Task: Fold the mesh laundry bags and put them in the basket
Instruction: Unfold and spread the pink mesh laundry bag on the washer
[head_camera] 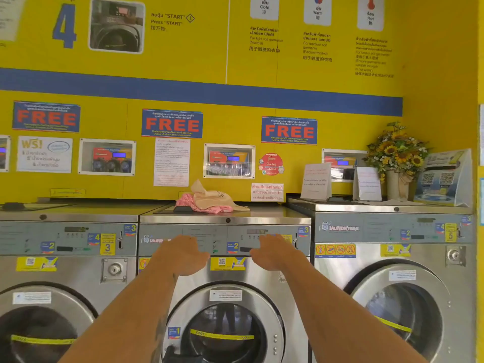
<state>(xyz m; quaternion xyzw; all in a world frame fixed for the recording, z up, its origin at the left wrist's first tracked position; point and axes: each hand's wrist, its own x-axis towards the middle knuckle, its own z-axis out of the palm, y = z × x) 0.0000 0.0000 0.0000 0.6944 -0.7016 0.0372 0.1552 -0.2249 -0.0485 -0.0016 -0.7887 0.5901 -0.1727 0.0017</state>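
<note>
A crumpled heap of mesh laundry bags lies on top of the middle washing machine (pixel 275 214): a pink mesh bag (pixel 187 201) underneath and a beige bag (pixel 212 199) on top of it. Both my arms reach forward in front of that machine's control panel. My left hand (pixel 183 255) and my right hand (pixel 275 254) hang palm down with relaxed fingers, below the bags and apart from them, holding nothing. No basket is in view.
Three steel front-loading washers stand side by side against a yellow wall. On the right machine's top stand paper signs (pixel 315 182), a vase of sunflowers (pixel 396 158) and a QR-code stand (pixel 442 179). A dark flat object (pixel 11 205) lies on the left machine.
</note>
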